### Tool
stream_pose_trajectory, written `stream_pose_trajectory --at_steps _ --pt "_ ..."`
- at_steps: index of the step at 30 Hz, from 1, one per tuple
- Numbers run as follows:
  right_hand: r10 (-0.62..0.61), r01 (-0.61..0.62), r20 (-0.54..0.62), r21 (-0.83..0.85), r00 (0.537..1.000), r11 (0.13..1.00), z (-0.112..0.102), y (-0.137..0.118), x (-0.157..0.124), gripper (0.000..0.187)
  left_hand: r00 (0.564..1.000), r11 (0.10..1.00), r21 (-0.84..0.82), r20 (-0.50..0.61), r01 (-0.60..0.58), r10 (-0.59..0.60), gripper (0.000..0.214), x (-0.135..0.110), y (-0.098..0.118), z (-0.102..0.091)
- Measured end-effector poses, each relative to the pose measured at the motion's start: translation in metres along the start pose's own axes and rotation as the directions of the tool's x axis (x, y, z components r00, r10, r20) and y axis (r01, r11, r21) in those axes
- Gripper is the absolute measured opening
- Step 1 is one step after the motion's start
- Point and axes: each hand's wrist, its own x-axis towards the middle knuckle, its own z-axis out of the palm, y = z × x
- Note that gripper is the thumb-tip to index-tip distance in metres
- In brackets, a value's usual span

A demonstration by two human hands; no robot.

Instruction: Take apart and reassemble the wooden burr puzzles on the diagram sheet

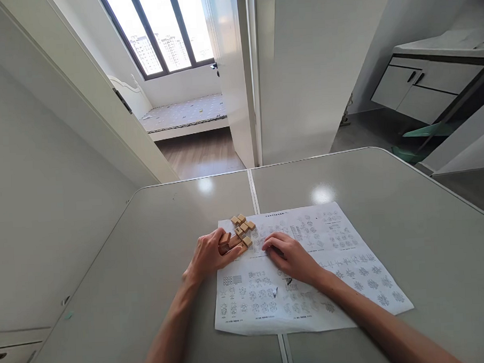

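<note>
A chain of small wooden cubes (242, 228) lies on the upper left corner of a printed paper sheet (342, 263). My left hand (211, 254) is closed around the near end of the wooden cube chain, fingers curled over its lower pieces. My right hand (292, 256) rests palm down on the sheet just right of the cubes, fingers bent with the tips pressing the paper, holding nothing that I can see.
The sheet lies on a grey folding table (407, 206) with a seam down its middle. A wall and white door (229, 69) stand behind the table's far edge. A doorway leads to a room with a bed (186, 114). Cabinets (426, 85) stand at the right.
</note>
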Motion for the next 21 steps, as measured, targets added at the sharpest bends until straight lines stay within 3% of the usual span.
stream_pose_trajectory --at_steps 5,14,21 --pt "-0.006 0.006 0.005 -0.008 1.000 1.000 0.000 0.000 0.000 0.022 0.998 0.999 0.009 0.022 -0.053 0.052 0.050 0.003 0.000 -0.003" --pt "-0.010 0.010 0.004 -0.008 1.000 1.000 0.000 0.001 0.000 0.022 0.995 0.999 -0.029 0.090 -0.034 0.037 0.049 0.004 -0.006 -0.008" --pt "-0.002 0.002 0.007 -0.002 1.000 1.000 0.001 0.001 0.000 0.022 0.967 0.971 -0.173 0.166 -0.166 0.195 0.048 -0.001 0.020 0.001"
